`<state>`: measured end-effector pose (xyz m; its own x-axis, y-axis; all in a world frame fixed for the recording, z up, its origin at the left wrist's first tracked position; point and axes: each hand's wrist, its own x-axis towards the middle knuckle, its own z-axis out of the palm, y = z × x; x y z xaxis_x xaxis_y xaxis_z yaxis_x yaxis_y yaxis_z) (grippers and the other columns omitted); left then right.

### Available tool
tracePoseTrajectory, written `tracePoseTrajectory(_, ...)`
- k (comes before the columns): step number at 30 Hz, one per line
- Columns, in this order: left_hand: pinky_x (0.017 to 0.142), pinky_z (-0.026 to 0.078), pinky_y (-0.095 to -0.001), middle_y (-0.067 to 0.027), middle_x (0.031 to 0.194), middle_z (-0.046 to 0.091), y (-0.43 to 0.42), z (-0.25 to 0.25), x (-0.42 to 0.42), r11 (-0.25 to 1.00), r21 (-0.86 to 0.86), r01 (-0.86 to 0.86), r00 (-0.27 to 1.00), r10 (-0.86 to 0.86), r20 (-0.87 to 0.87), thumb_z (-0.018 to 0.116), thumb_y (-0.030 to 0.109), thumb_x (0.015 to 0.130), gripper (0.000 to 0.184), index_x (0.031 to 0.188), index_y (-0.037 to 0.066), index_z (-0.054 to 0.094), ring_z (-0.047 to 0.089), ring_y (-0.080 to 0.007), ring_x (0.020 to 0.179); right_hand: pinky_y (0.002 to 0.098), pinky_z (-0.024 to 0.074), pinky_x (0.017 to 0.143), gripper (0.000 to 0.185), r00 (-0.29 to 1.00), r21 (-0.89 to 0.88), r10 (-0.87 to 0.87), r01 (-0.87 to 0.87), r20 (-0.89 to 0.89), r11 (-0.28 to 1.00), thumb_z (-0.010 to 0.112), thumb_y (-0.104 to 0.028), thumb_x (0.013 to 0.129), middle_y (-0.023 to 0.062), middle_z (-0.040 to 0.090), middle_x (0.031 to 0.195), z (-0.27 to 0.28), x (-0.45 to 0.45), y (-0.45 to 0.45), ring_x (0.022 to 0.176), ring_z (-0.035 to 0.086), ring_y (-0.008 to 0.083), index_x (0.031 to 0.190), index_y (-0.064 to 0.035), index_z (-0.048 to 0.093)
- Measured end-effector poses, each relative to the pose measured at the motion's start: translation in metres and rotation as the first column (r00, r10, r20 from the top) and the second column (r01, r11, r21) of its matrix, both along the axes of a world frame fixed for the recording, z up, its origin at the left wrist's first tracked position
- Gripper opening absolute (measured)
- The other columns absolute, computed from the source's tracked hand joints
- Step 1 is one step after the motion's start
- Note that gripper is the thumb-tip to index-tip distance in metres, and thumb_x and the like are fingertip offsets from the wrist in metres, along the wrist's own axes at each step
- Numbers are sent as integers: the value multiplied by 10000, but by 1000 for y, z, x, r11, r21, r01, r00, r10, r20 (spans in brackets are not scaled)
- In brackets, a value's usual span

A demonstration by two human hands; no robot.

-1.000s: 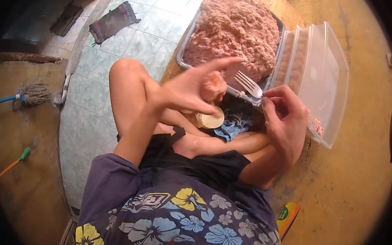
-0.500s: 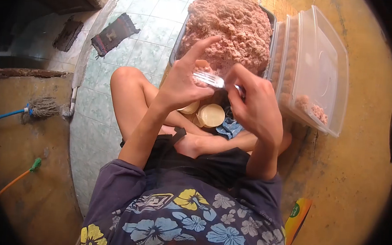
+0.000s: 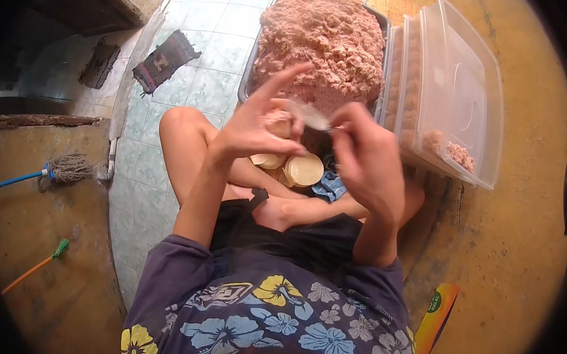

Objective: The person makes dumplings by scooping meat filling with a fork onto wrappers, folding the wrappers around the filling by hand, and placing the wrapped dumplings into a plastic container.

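My left hand (image 3: 244,129) cradles a small dumpling (image 3: 277,122), a pale wrapper with pink ground meat in it, its index finger stretched out and away from it. My right hand (image 3: 372,165) grips a silver fork (image 3: 311,117), blurred by motion, whose head is close beside the dumpling. Just beyond both hands is a large mound of pink ground meat (image 3: 322,44) in a grey tray (image 3: 244,79). Below the hands, round pale wrappers (image 3: 305,170) lie in stacks near my crossed legs.
Clear plastic containers (image 3: 461,90) stand at the right, with rows of pinkish pieces and a few dumplings (image 3: 458,155) visible inside. A blue cloth (image 3: 329,186) lies by the wrappers. On the left are a mop (image 3: 69,168), a dark mat (image 3: 166,62) and an orange-handled stick (image 3: 31,273).
The fork has drawn back from over the dumpling toward the right and turned, its tines now blurred. My left hand has moved slightly left and down, with the dumpling showing more clearly.
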<state>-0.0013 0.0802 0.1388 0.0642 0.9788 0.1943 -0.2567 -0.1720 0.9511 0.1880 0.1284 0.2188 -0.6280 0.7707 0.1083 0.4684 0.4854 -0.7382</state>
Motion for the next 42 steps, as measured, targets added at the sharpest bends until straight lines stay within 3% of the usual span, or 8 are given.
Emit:
tracePoseTrajectory(4,776,538,-283,-34,881,676,4,3,15,979,-138,-147,880,65,-471,871,55,654,977,1497,83,378,619,-127,809,372,467,575,39,968,27,-188,186,169,982,578,-13,854,178,603,680,4,6,9,600,624,251,887,-3,595)
tracePoseTrajectory(8,760,545,-276,-87,954,664,-4,-21,-15,1000,2,-13,964,12,267,828,-67,667,916,1466,3,385,642,-131,777,507,517,720,131,881,151,-292,252,372,956,550,-81,832,287,643,833,-113,20,64,829,642,453,840,21,632)
tracePoseTrajectory(11,713,502,-219,-86,927,646,4,-62,10,983,-162,-86,996,79,-47,824,21,716,907,1486,7,346,601,-91,738,478,521,814,118,931,224,-256,199,262,954,600,-35,809,243,627,981,-92,14,41,970,624,422,915,12,619)
tracePoseTrajectory(17,857,501,-357,-236,1480,339,40,0,104,961,132,-241,968,249,-46,449,810,841,1103,1578,131,-12,557,-261,1118,424,547,781,380,993,22,-119,119,-12,993,703,-58,786,185,593,1063,-10,30,12,901,649,387,1153,-45,605)
tracePoseTrajectory(22,780,538,-352,-117,1149,611,14,-36,78,943,-332,1,865,-167,-473,730,314,864,674,1431,99,436,608,-218,1038,357,528,639,288,941,80,-327,334,-87,939,724,-199,842,135,631,881,62,109,52,744,644,236,1033,2,646)
tracePoseTrajectory(30,633,536,-392,-72,849,582,-44,-127,99,999,45,-24,378,51,-924,700,121,705,187,879,87,641,601,-275,835,382,455,576,705,823,-163,-419,507,384,847,359,-593,1013,162,600,672,39,107,106,553,550,223,1039,36,677)
tracePoseTrajectory(37,659,524,-378,-74,823,576,-47,-123,88,987,155,-38,504,153,-850,672,88,712,97,793,65,624,593,-259,814,358,490,634,449,906,234,-411,380,101,895,442,-351,1000,145,669,744,40,91,91,624,595,244,1072,22,682)
tracePoseTrajectory(42,757,513,-345,-70,967,627,-48,-101,76,995,-22,-97,988,94,-126,606,66,821,139,950,54,557,632,-233,883,441,530,785,269,874,42,84,-118,479,992,649,-200,834,229,704,871,-60,11,81,838,692,369,980,21,693)
